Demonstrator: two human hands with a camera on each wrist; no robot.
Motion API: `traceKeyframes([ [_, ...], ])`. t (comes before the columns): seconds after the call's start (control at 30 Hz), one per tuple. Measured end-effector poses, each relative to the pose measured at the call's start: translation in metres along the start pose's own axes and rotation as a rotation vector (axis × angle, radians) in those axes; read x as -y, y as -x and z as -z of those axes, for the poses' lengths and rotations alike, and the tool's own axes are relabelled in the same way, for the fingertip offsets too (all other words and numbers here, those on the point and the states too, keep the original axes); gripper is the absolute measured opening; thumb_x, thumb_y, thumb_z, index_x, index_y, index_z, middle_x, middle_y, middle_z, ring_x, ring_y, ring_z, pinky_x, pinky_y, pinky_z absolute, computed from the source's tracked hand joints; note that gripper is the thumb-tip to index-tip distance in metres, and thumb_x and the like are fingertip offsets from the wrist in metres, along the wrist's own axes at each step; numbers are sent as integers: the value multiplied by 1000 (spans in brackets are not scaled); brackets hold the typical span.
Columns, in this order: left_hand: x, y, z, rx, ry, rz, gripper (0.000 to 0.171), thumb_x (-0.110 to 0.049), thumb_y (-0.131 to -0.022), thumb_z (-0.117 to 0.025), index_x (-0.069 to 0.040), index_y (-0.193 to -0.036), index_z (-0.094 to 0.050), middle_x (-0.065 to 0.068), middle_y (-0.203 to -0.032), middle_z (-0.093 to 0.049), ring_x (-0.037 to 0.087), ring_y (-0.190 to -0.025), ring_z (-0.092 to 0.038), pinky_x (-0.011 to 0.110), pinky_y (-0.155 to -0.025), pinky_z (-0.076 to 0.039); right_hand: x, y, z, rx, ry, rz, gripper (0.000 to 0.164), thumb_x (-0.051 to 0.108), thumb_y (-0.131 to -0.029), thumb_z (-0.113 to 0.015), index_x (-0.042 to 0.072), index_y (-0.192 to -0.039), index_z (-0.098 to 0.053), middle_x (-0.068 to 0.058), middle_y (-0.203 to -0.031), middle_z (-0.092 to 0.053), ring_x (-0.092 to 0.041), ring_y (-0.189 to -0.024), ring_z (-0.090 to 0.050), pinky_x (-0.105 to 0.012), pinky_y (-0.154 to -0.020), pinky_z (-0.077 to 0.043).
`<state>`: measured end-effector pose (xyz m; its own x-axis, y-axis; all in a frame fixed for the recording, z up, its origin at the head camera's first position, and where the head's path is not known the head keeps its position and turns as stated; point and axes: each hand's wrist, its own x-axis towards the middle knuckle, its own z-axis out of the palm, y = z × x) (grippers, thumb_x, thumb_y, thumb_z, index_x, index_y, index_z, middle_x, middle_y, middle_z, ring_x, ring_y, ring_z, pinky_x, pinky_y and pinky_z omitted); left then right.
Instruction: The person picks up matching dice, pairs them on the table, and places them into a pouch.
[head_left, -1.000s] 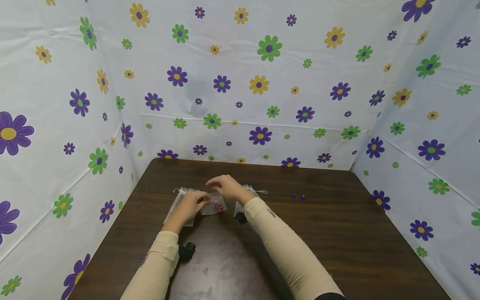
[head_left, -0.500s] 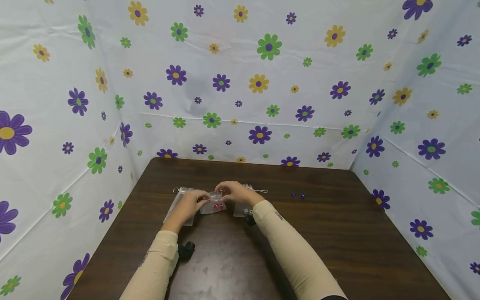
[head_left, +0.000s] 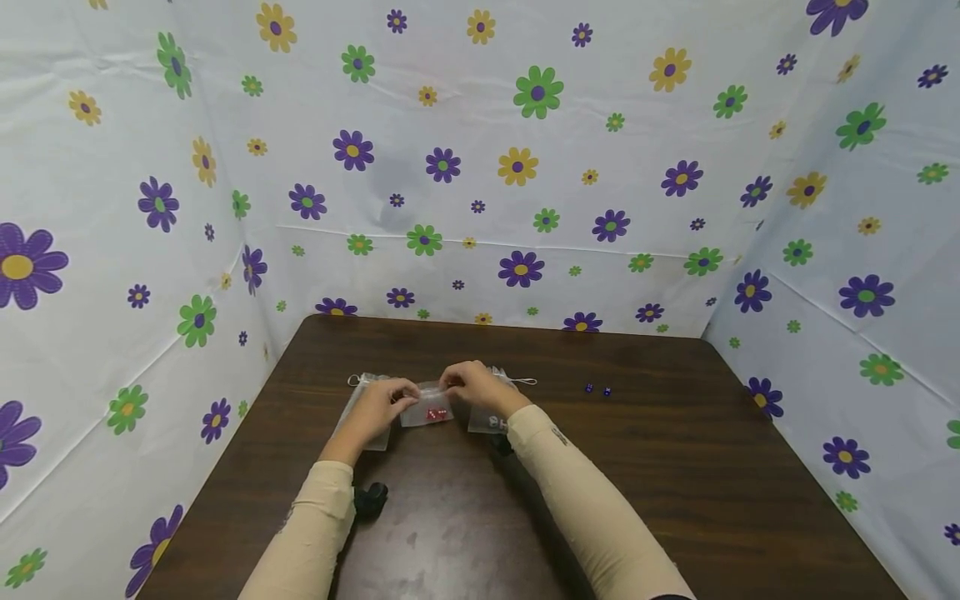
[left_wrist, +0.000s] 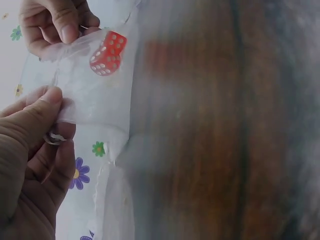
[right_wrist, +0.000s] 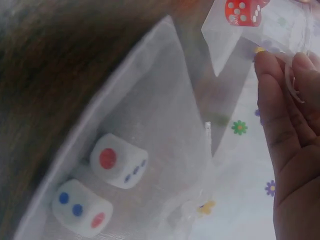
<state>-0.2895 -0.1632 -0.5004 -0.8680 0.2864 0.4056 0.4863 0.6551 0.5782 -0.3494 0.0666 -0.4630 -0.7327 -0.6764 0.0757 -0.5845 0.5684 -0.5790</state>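
A sheer white pouch (head_left: 414, 416) with red dice (head_left: 436, 414) inside lies on the table between both hands. My left hand (head_left: 377, 410) pinches the pouch's left upper edge; in the left wrist view its thumb and fingers grip the fabric beside a looped cord. My right hand (head_left: 477, 387) pinches the opposite upper corner, a bit of white cord showing at its fingertips in the right wrist view. Two white dice (right_wrist: 119, 160) show through a second sheer pouch (right_wrist: 165, 115), close under the right wrist. Another sheer pouch (head_left: 379, 440) lies partly beneath the left hand.
Two blue dice (head_left: 597, 390) sit on the dark wooden table (head_left: 675, 467) to the right. White flowered cloth (head_left: 480, 167) hangs around the back and sides. Each wrist carries a black camera, such as the left one (head_left: 371, 500).
My right hand has come down from above the pouch to pinch its right upper corner. The pouch's top is now stretched wider between the hands. My left hand has barely moved.
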Motion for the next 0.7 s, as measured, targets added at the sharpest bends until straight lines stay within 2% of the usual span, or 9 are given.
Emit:
traceKeyframes([
  [0.2, -4, 0, 10, -25, 49, 72, 6, -12, -94, -73, -15, -100, -74, -3, -88, -72, 10, -71, -62, 31, -64, -52, 7, 3, 9, -88, 7, 20, 10, 4, -96, -69, 11, -101, -74, -1, -99, -72, -11, -88, -64, -26, -81, -53],
  [0.4, -12, -4, 20, -55, 109, 71, 7, -12, -95, -73, -14, -102, -73, -1, -87, -69, 14, -70, -59, 31, -62, -51, 14, 4, 21, -133, -17, 46, 10, 4, -97, -68, 9, -103, -73, -4, -100, -73, -12, -87, -65, -27, -81, -54],
  [0.57, -17, -7, 26, -86, 131, 62, 7, -11, -94, -73, -12, -101, -74, 2, -85, -71, 14, -70, -61, 30, -63, -51, 19, 7, 28, -141, -52, 65, 10, 3, -97, -67, 8, -103, -73, -4, -98, -72, -11, -83, -66, -27, -79, -55],
  [0.7, -19, -8, 30, -87, 150, 68, 7, -12, -95, -73, -13, -102, -74, 3, -85, -71, 14, -70, -61, 29, -62, -51, 22, 9, 33, -112, -106, 54, 10, 5, -98, -66, 9, -104, -73, -2, -99, -71, -11, -85, -65, -27, -80, -54],
])
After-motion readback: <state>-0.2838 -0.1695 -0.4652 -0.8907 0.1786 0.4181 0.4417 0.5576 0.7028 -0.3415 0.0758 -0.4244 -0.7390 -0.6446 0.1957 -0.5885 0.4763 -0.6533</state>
